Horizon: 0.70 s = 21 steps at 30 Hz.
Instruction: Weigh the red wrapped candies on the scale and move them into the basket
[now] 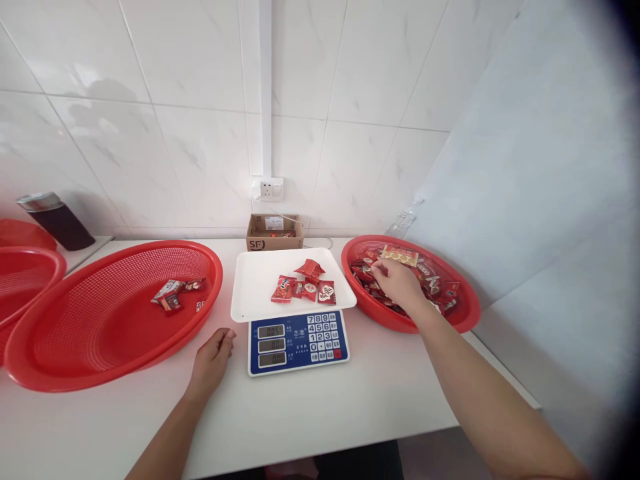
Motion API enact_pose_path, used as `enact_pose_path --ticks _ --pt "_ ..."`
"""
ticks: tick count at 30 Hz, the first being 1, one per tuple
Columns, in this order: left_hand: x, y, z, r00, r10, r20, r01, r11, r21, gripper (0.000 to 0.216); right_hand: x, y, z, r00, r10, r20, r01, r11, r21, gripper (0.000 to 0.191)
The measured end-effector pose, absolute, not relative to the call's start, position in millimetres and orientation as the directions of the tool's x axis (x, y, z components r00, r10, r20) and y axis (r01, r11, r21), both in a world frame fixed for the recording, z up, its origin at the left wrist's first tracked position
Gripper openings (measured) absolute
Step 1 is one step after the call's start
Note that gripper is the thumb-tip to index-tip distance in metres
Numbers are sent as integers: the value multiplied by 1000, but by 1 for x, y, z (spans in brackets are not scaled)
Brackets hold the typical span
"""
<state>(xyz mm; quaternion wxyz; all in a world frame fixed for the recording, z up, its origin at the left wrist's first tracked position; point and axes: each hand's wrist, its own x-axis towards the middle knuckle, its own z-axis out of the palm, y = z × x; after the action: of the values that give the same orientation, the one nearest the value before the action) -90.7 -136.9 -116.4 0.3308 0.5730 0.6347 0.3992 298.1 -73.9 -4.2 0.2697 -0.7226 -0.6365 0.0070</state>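
Note:
My right hand [397,283] reaches into the red basket [470,320] on the right, fingers bent together just above the wrapped snack packets [440,287]. Whatever is between its fingertips is hidden. Beside the scale's left edge, my left hand [213,357] lies on the table, fingers curled in and nothing seen in them. The scale [299,343] has a blue keypad panel and lit displays. On its white tray [257,280] lie several small red snack packets [283,289], grouped right of the middle.
A large red basket [75,373] at left holds a few packets [170,297]. Behind the scale stands an open cardboard box [275,245]. A dark bottle [60,223] leans at far left, next to another red basket [30,257]. A tiled wall closes the back.

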Motion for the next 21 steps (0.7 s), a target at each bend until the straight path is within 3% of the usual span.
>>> enact_pose_path --ticks 7,11,15,21 --pt "-92 -137 -120 -112 993 27 476 30 879 36 297 -76 -4 187 918 350 938 -61 -341 20" --pt "-92 -137 -121 -112 993 33 481 25 876 36 280 -80 1 97 922 376 944 35 -329 23" --pt "-92 -136 -122 -116 992 48 492 15 870 37 252 -75 1 -75 954 289 935 168 -313 32" --pt "-92 -136 -121 -128 991 47 458 17 889 37 215 -51 -7 -175 966 191 921 230 -316 39"
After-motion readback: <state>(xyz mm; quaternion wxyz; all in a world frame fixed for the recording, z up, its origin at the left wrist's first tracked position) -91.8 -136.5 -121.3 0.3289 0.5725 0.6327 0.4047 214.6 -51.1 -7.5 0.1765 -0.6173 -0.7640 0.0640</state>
